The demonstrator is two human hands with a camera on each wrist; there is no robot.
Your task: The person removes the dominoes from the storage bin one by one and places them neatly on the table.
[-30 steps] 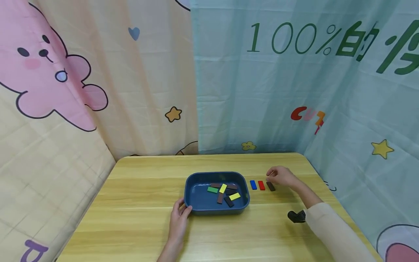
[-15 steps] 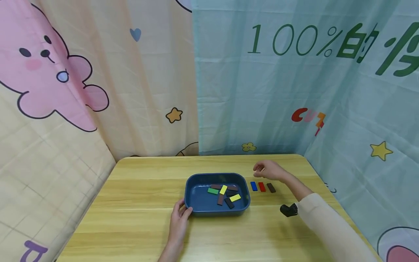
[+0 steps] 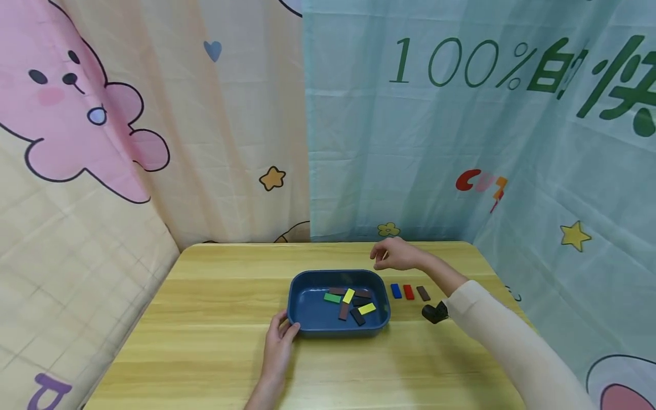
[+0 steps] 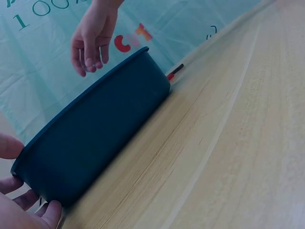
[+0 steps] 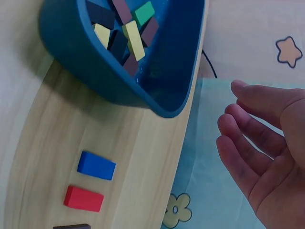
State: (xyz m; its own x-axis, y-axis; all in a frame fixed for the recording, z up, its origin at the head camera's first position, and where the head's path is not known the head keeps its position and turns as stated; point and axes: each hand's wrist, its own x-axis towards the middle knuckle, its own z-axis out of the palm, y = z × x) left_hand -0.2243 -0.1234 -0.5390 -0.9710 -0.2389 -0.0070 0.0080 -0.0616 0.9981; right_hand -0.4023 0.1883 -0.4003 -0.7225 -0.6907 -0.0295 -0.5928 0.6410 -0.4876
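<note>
Straight to the middle: blue tray [image 3: 310, 307], flat on the wood-grain table [image 3: 205, 319], centre of the clock, 12 at the far side. Smooth-walled, likely stiff and light, perhaps a touch slick, unlikely to break; best taken by the lipped rim at a corner. And right there at 8 o'clock, left hand [image 3: 277, 347]: thumb at the rim, fingers against the outer wall, a narrow hold on that corner.

Inside now, mostly 12 round to 5: a loose jumble of brown blocks [image 3: 344, 311], black blocks [image 3: 357, 316] and yellow blocks [image 3: 367, 308], some overlapping, green block [image 3: 332, 298] just off centre towards 10. Probably light, rigid, hardly fragile; to be pinched by the long sides, uppermost pieces easiest.

Out to 3 o'clock, a tidy row flat on the table: blue block [image 5: 96, 165] nearest the tray, then red block [image 5: 84, 198], then dark brown block [image 3: 423, 293], small gaps between.

Up at 2, right hand [image 3: 397, 254], above rim height near the corner: fingers loosely bent, thumb apart, moderate gap, nothing held! Farther out, between 3 and 4, cream sleeve [image 3: 512, 336] and small black device [image 3: 434, 312]; at 12, printed curtains [image 3: 389, 142].
</note>
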